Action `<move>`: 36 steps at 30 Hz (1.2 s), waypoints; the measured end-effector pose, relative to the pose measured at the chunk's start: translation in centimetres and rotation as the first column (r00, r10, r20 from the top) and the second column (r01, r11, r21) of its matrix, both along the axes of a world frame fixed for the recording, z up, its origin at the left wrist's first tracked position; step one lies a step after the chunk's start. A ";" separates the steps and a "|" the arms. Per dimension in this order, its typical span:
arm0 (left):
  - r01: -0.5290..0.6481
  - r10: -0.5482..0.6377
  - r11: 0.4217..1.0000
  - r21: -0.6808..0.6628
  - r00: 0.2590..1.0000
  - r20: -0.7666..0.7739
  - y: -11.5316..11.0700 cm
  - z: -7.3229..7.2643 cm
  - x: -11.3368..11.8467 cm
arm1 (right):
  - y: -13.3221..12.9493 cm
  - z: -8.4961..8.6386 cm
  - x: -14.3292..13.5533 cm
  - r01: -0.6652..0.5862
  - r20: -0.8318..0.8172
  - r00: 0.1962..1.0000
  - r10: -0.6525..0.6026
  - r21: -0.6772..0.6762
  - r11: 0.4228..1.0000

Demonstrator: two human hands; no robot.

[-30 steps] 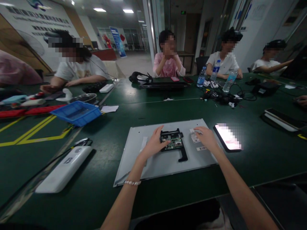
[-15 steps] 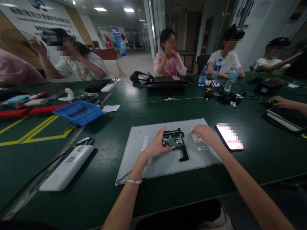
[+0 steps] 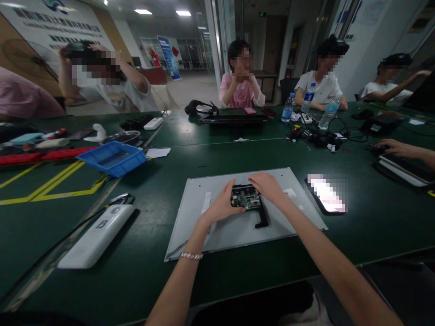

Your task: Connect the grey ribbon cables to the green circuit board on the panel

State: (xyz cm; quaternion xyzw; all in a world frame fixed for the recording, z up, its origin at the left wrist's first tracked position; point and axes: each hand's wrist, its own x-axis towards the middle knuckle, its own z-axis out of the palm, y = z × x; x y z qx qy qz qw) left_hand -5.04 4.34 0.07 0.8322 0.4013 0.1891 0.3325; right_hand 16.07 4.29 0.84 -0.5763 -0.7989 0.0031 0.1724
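Observation:
A grey metal panel lies flat on the green table in front of me. A black frame holding a green circuit board sits on its middle. My left hand grips the board's left edge, thumb up along its side. My right hand rests on the board's top right corner, fingers curled over it. White labels are stuck on the panel just right of my right hand.
A lit phone lies right of the panel. A white device with a cable sits at the left, a blue tray behind it. Bottles, cables and a laptop stand farther back. Several people sit around the table; another person's hand is at the right.
My right hand has moved left from the white labels onto the circuit board. The left hand stays on the board. The person at the back left has raised both arms to the head.

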 end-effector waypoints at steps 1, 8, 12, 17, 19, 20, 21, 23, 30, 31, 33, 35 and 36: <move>0.000 0.000 1.000 -0.001 1.000 0.000 0.0 -0.1 0.0 | 0.1 -0.2 -0.4 -0.007 0.031 0.999 0.007 -0.019 1.000; 0.002 -0.002 1.000 0.016 1.000 -0.003 0.4 -1.1 -0.1 | 0.0 -1.0 -0.7 -0.042 0.130 0.990 0.047 -0.042 0.998; -0.001 0.001 1.000 0.029 1.000 -0.002 0.5 -1.2 -0.2 | 0.2 -0.8 -0.8 -0.047 0.139 0.989 0.048 -0.015 0.999; 0.005 -0.005 0.999 0.033 1.000 -0.005 0.5 -1.4 -0.3 | 0.4 -1.3 -0.9 -0.021 0.114 0.993 0.029 -0.070 0.997; 0.001 -0.001 0.999 0.042 1.000 -0.005 0.5 -1.5 -0.3 | 0.3 -1.5 -0.9 -0.006 0.101 0.995 0.014 -0.078 0.997; -0.002 0.002 0.999 0.048 1.000 -0.004 0.5 -1.5 -0.3 | 0.3 -1.6 -0.9 0.004 0.091 0.996 0.003 -0.081 0.997; -0.006 0.006 0.999 0.054 1.000 -0.002 0.5 -1.6 -0.3 | 0.3 -1.6 -0.9 0.014 0.079 0.997 -0.007 -0.085 0.996; -0.011 0.011 0.998 0.056 1.000 0.001 0.5 -1.5 -0.3 | 0.2 -1.6 -0.9 0.025 0.050 0.999 -0.020 -0.095 0.995; -0.012 0.013 1.000 0.022 1.000 -0.007 0.2 -0.9 -0.2 | 0.7 -1.7 -0.5 0.007 -0.049 0.999 -0.014 -0.129 0.992; -0.016 0.016 1.000 0.018 1.000 -0.010 0.2 -0.9 -0.2 | 0.6 -1.7 -0.5 0.010 -0.078 0.997 -0.020 -0.125 0.992; -0.020 0.020 1.000 0.014 1.000 -0.012 0.3 -1.0 -0.2 | -0.2 -1.3 -0.5 0.011 -0.182 0.983 -0.028 -0.094 0.996; -0.020 0.020 1.000 0.017 1.000 -0.004 0.4 -1.3 -0.3 | -2.2 0.2 -0.5 -0.021 -0.328 0.945 0.009 -0.032 0.999; -0.020 0.020 1.000 0.018 1.000 -0.001 0.5 -1.5 -0.4 | -3.7 1.3 -0.4 -0.063 -0.403 0.913 0.060 0.004 0.998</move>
